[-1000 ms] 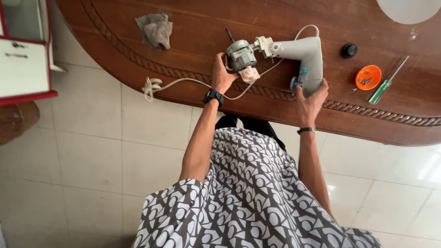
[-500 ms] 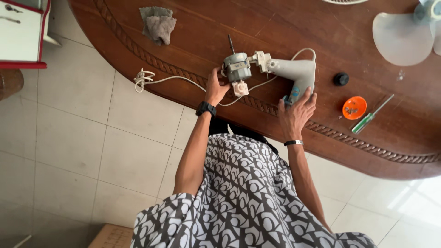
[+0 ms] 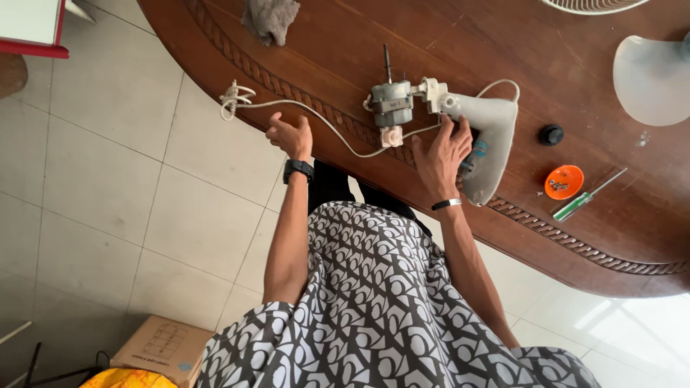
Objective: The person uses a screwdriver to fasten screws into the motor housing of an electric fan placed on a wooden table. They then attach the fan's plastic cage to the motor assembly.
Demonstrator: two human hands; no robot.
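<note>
**Fan body close to the table edge, cord hanging loose**

The pale fan housing (image 3: 492, 144) lies on its side on the brown wooden table (image 3: 575, 43), its lower end reaching almost to the carved rim nearest the person. With so little table beyond it, a push or tug in that direction could tip it off, and the bare motor (image 3: 392, 104) joined to its top would likely follow. The white power cord (image 3: 316, 118) is a second risk: it trails from the motor along the table edge to a bundled plug (image 3: 231, 100) that sits right at the rim, so an arm or sleeve catching the slack could drag the motor. A third is the orange dish (image 3: 563, 182) holding what look like small screws, with a green screwdriver (image 3: 583, 197) just beside it; a sweep of the housing could scatter them.

The right hand (image 3: 442, 154) rests on the housing near its neck, fingers spread and lightly curved, pressing it down rather than wrapping round it. The left hand (image 3: 290, 136) holds nothing: it hangs loosely half-open over the table edge, just below the cord and not clearly touching it.

Also on the table are a black knob (image 3: 551, 134), a grey rag (image 3: 269, 18) and a pale fan blade (image 3: 650, 79), all well apart from both hands.
</note>
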